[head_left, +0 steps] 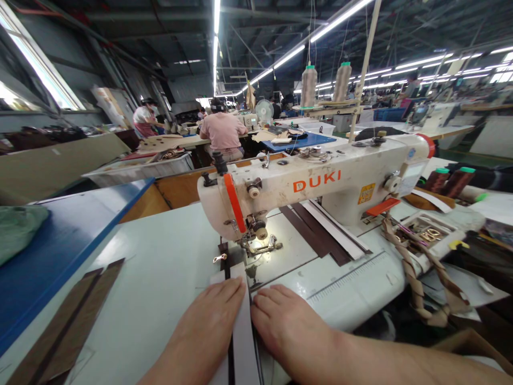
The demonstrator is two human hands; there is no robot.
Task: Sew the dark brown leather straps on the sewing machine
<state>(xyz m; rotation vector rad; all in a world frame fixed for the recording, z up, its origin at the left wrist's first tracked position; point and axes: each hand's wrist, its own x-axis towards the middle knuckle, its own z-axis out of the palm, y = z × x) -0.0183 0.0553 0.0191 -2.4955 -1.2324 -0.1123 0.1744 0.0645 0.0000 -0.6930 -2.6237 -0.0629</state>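
Note:
My left hand (204,326) lies flat, fingers together, on the left side of a white strip with a dark zipper (236,321) running down its middle. My right hand (288,326) lies flat on the strip's right side, fingertips touching its edge. The strip leads up to the presser foot (260,247) of a white DUKI sewing machine (320,184). A small metal zipper pull (218,258) sits just left of the foot. Neither hand grips anything.
Brown zipper strips (64,326) lie at the table's left front and more strips (320,232) under the machine arm. A blue-edged table (60,240) stands left. Braided cord (417,278) and a tray of metal parts (428,232) lie right. Other people sit at benches behind.

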